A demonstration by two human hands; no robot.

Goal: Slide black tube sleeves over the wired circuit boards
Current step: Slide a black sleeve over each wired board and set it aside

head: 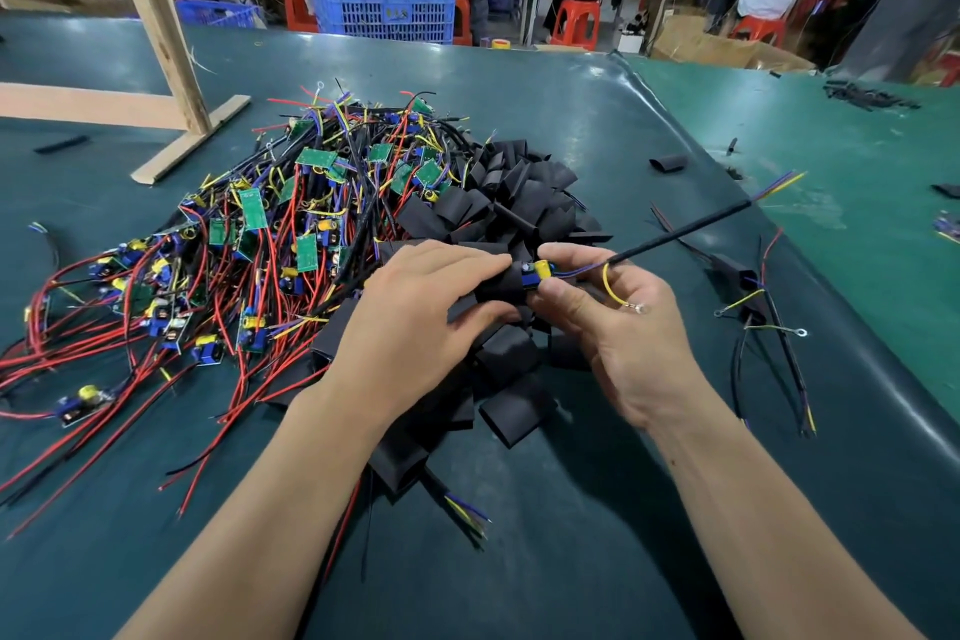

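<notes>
While hands (519,307) work, spare sleeves (511,203) crowd wired boards (291,224).

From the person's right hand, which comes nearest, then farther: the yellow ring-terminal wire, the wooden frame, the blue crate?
1. Yellow ring-terminal wire: hanging against the right hand.
2. Wooden frame: far left on the table.
3. Blue crate: beyond the table's far edge.

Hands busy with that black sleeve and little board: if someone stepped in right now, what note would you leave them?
Left hand grips a black sleeve. Right hand pinches a wired board, its yellow part still outside the sleeve mouth; its black cable sticks out to the right.
Done: the board is partly in.
Left: push it fully in, then work through the pile of bare boards on the left, using the loose sleeves heaped on the green table.
</notes>
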